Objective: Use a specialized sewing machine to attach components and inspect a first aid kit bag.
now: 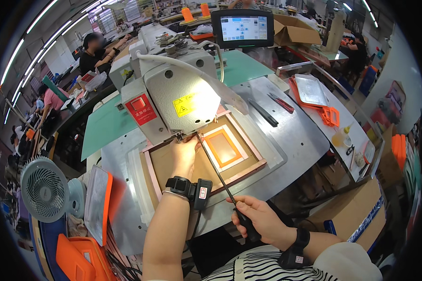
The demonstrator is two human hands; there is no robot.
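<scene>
Right grip (260,219) clasps a long black-handled screwdriver (248,228) slanting forward-left to the left grip (184,152), whose hold under the white metal machine head (165,93) is unclear.

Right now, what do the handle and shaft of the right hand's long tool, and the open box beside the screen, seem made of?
Handle: perhaps plastic or rubber; thick, black. Shaft: likely metal, dark finish; thin yet straight. Box: matte brown cardboard, judging by folded flaps.
</scene>
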